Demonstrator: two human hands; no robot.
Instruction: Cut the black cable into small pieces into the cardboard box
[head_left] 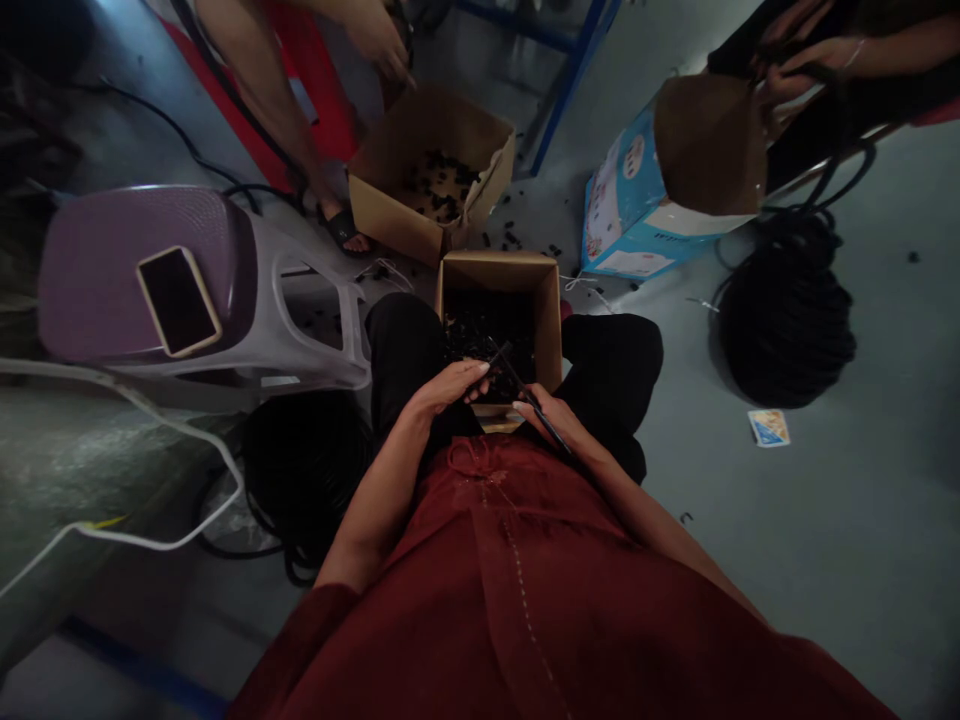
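Over an open cardboard box [550, 330] between my knees, my two hands are close together. A thin, dark, straight strip [541, 413] slants through my right hand [553, 412], whose fingers are closed around it. My left hand [454, 385] is closed with thumb and forefinger pinched at a small black piece [499, 354] by the strip's far end. Whether that piece is separate from the strip, I cannot tell. Many small black bits [469, 325] lie inside the box.
Ahead stands another cardboard box [394, 215] with black bits inside. A blue carton [630, 200] is at the right, near a co-worker's hands [806, 65]. Black cord coils [787, 310] [300, 470] lie on both sides. A phone [178, 302] rests on a purple stool [90, 270].
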